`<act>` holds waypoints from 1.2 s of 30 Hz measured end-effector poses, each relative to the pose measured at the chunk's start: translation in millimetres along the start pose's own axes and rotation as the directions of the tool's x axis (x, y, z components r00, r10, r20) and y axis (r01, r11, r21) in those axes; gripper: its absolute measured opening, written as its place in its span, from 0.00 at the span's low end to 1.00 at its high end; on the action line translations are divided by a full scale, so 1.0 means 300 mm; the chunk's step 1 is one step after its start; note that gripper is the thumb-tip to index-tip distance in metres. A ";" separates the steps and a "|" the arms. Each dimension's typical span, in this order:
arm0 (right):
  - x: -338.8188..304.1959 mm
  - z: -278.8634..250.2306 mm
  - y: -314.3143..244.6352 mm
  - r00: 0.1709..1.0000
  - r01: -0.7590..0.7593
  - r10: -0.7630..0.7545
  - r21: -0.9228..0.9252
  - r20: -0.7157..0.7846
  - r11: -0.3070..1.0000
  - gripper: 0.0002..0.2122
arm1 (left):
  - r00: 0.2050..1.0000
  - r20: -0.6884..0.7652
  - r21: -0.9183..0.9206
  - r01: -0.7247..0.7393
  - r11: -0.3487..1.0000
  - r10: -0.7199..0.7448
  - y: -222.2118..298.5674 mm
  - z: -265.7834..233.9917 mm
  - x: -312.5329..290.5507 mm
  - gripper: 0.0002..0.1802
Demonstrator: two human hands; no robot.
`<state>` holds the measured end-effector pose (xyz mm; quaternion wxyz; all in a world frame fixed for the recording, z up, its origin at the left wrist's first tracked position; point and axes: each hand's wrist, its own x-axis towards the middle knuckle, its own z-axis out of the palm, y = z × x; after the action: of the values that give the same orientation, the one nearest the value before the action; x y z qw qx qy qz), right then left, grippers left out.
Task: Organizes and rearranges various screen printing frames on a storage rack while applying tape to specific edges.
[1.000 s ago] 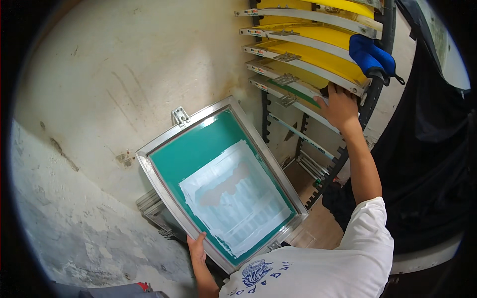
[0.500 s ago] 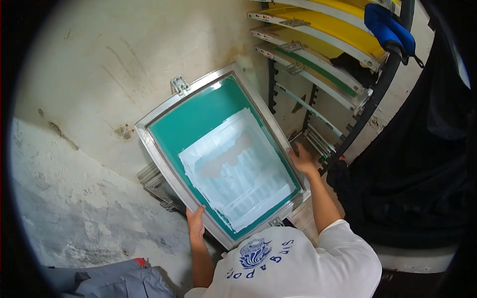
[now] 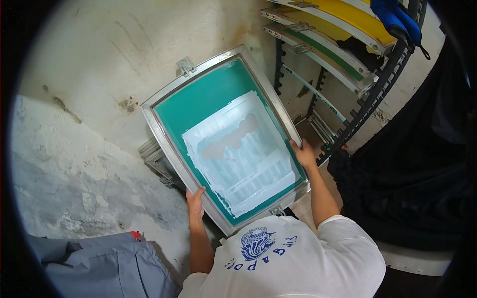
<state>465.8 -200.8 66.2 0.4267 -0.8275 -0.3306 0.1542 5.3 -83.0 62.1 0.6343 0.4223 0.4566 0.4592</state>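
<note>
I hold a screen-printing frame tilted in front of me, with a hand on each long side. Its metal border surrounds green mesh, and a smeared white rectangle with an irregular grey patch covers much of the lower part. My left hand grips the lower left edge, thumb on the front and fingers hidden behind. On the right edge, my right hand grips the border, its fingers partly hidden. A metal clip sticks out from the top edge, and another clip sits at the bottom.
At the upper right, a black rack holds several frames with yellow and green mesh. Blue padded fabric hangs on its upright. Black cloth drapes at right; grey cloth lies lower left. More metal frames lean by the stained wall.
The whole view has shifted, so wall, rack and frame appear higher. My right hand's spread thumb and fingers have drawn together at the frame's edge. My left hand keeps its grip.
</note>
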 end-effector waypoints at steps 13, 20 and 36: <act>-0.216 -0.091 0.058 0.999 -0.035 0.034 -0.041 -0.024 0.999 0.35 | 1.000 0.022 0.006 0.016 1.000 -0.016 -0.050 -0.046 -0.184 0.36; -0.263 -0.138 0.128 0.999 -0.031 0.028 -0.076 -0.046 0.997 0.34 | 0.999 0.014 -0.015 0.040 0.999 -0.040 -0.134 -0.034 -0.238 0.37; -0.278 -0.487 0.207 0.991 -0.094 0.081 -0.120 -0.108 0.988 0.36 | 0.994 0.105 -0.033 0.018 0.999 -0.015 -0.217 0.241 -0.286 0.35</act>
<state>509.1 -371.6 99.7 0.3833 -0.8732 -0.2807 0.1090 74.1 -188.9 32.8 0.6682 0.4311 0.4184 0.4390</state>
